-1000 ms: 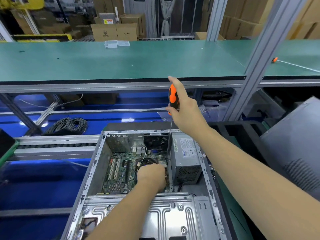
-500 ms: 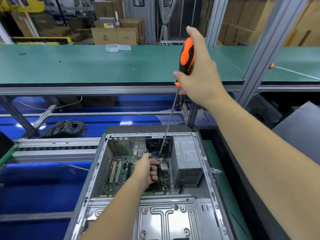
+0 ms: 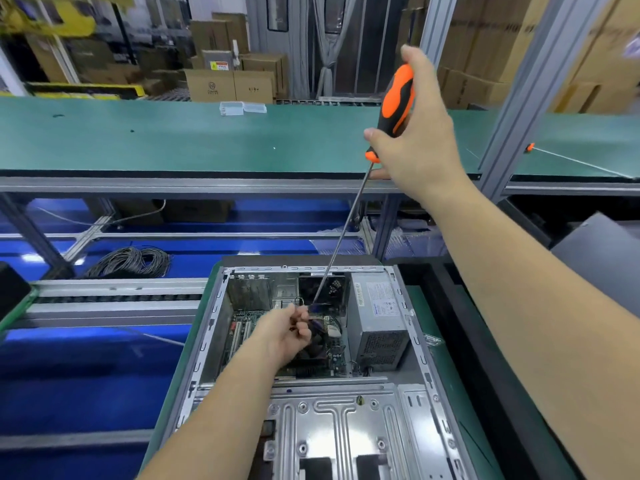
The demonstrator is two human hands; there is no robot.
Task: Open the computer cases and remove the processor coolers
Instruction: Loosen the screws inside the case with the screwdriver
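Right, processor cooler (image 3: 317, 344) sits on the motherboard in the opened computer case (image 3: 408, 341), beside the power supply (image 3: 377, 317). Likely rigid, fins sharp; lift by the frame. Right hand (image 3: 420, 133) wrapped round the screwdriver (image 3: 394, 102) handle; left hand (image 3: 285, 336) pinches the shaft near its tip.

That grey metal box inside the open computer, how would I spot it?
Find the open computer case lying on the green mat. Along its right inner wall sits the power supply, right of the green motherboard. It alone is a plain grey box, with a white label and a perforated end.
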